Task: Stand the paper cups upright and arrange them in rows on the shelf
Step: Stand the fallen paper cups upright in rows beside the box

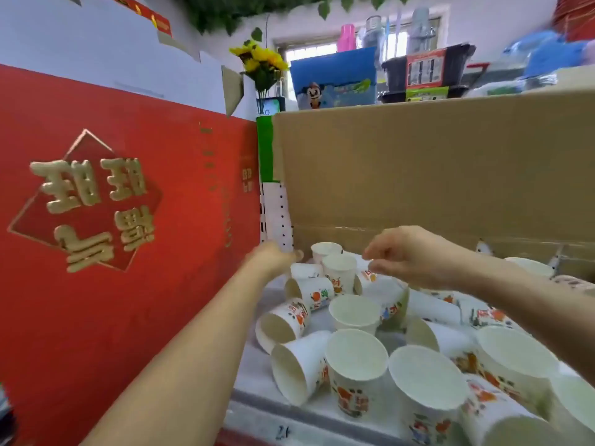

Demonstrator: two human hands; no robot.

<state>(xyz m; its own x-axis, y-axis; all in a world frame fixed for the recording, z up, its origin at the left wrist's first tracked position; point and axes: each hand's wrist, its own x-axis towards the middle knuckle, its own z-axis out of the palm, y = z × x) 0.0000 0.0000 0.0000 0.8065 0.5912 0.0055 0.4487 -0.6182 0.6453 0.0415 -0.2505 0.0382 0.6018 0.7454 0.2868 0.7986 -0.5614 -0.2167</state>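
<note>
Left hand (277, 256) reaching to the shelf's back corner, its grip hidden, right hand (405, 255) loosely curled and empty above paper cups (354, 317), some upright, many tipped over, white shelf (257, 410), cardboard box (434, 169) behind, red box (128, 220) at left

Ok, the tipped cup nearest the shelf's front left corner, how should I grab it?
That tipped cup lies on its side, open mouth facing front-left, base tucked against an upright cup. Probably come from above with the left hand, fingers across the sidewall near the rim, then swing it upright.

Both hands (338, 259) hover over jumbled paper cups (354, 313) on the shelf (257, 413).
</note>
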